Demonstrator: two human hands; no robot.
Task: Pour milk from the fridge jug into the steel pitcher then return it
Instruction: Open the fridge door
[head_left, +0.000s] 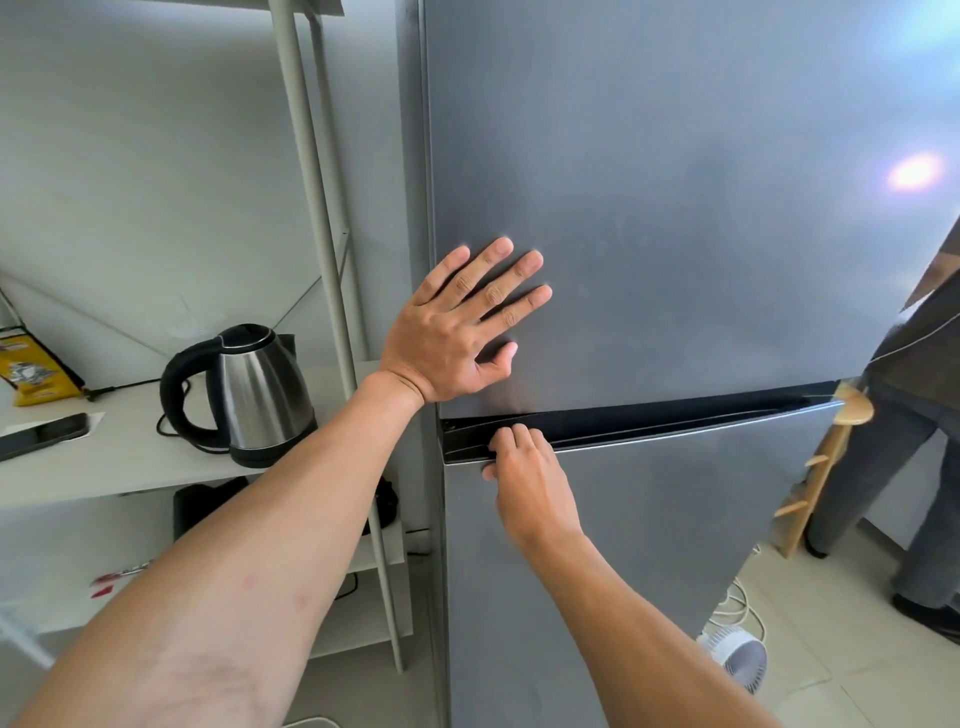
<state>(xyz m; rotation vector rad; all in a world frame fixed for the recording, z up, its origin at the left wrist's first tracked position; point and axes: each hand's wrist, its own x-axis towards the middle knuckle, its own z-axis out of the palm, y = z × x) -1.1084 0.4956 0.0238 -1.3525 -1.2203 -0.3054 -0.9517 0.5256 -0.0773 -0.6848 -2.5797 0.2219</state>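
Fingertips (506, 434) hidden in fridge (675, 208) handle recess

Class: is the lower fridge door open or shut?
Slightly open: lower fridge door angles outward, dark gap above; right hand curls over its top edge.

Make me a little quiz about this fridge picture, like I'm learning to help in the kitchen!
1. True or false: the left hand lies flat on the upper fridge door.
2. Where are the right hand fingers? A) on the kettle B) hooked in the groove at the top of the lower fridge door C) on the phone
3. Fill in: the kettle stands on a white ____ left of the fridge.

Key: 1 true. 2 B. 3 shelf.
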